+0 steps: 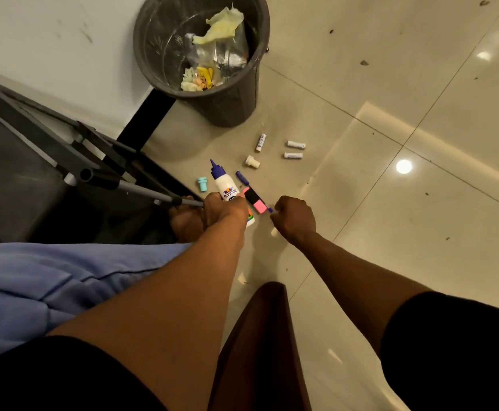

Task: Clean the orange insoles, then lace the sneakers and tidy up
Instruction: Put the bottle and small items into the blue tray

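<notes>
Your left hand (223,209) grips the glue bottle (223,185), fingers curled round its body, nozzle pointing toward the bin (239,96). Your right hand (294,216) is curled just beside the pink eraser (257,201) and the blue pen (243,180); whether it pinches the pen's tip you cannot tell. No insoles or sneakers show. The folding table's legs (102,164) crowd your left; open floor (390,203) lies to the right, with small white tubes (294,149) scattered ahead.
</notes>
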